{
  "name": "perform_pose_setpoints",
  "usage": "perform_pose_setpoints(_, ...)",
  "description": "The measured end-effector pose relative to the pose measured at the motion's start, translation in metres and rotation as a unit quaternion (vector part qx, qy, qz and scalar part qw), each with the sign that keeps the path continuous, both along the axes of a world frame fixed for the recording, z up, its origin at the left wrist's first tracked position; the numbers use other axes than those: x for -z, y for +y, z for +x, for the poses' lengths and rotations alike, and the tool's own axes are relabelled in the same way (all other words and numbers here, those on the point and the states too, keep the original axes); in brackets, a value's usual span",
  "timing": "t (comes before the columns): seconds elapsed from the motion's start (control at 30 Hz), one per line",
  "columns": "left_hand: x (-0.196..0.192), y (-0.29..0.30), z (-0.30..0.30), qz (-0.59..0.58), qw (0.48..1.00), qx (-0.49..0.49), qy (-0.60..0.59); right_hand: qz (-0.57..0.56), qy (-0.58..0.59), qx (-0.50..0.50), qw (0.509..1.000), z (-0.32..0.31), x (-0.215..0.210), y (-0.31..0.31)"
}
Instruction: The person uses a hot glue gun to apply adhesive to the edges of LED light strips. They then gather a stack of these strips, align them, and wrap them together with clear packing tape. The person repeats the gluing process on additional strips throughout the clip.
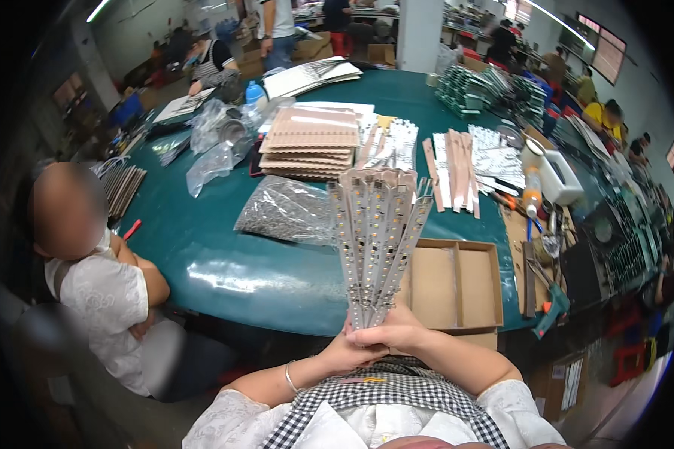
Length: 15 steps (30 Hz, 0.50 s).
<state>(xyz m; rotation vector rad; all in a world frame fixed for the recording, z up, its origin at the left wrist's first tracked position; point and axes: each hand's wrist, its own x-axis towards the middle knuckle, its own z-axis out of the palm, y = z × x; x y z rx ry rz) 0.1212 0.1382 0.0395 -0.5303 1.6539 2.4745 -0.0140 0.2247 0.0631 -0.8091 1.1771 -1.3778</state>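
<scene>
LED strip bundle (374, 254): one, upright in front of the person's torso, at the near edge of the green-topped table (284, 288); upper ends splayed, lower ends gathered.

Left hand (357, 353) and right hand (397, 329): two, pressed together, fingers wrapped around the bundle's lower ends.

Handling, as judged: keep the grip low and even, pressing on the edges rather than the component faces; draw the fanned tops together and level the ends, without bending any strip.

Count:
- Strips in the bundle: several, overlapping; exact number cannot be told.
- Cardboard tray (478, 288): one, just right of the bundle, one divider visible.
- Clear bag of small parts (284, 211): one, left of the bundle.
- Stack of pinkish panels (311, 131): one, behind the bag; layers not countable.
- White jug (563, 178): one.
- Orange bottle (532, 193): one, beside the jug.
- Bracelet (290, 378): one, left wrist.
- Seated co-worker (101, 314): one, at left, arms folded.
</scene>
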Motion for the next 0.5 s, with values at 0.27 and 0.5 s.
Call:
perform_pose_setpoints(0.27,-0.013,-0.073,-0.019,0.022,0.984,-0.089,0.153,0.056,0.35,-0.05,0.934,-0.182,-0.052,-0.072)
perform_pose_setpoints(0.5,-0.022,-0.135,-0.082,0.019,0.939,-0.234,0.25,0.301,0.368,0.204,0.856,-0.348,-0.091,-0.15)
